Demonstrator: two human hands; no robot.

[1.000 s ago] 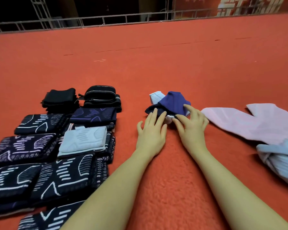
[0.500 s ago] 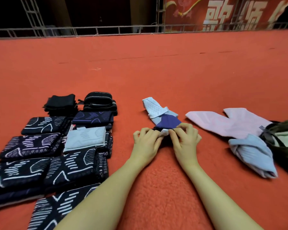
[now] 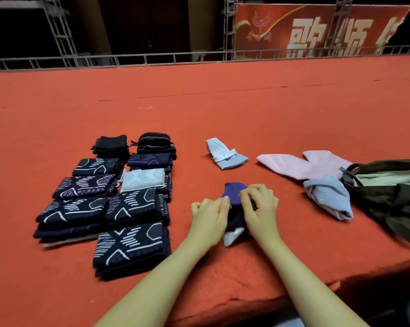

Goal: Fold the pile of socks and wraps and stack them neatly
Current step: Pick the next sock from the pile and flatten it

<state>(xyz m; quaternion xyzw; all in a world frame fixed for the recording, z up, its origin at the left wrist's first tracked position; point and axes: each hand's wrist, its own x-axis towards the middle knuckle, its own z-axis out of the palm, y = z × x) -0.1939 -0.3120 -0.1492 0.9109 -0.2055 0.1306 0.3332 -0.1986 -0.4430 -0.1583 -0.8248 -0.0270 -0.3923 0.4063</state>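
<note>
Fingers (image 3: 225,201) of both hands pinch the purple sock (image 3: 233,191).
Left hand (image 3: 210,218) and right hand (image 3: 262,208) curl closed on its upper edge; its white toe lies between the wrists on the red tabletop (image 3: 223,109).

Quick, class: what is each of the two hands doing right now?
Left hand: closed, pinching the purple sock.
Right hand: closed, pinching the same sock.

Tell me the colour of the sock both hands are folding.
Dark purple-blue sock with a pale grey end, seen in the head view.
</note>
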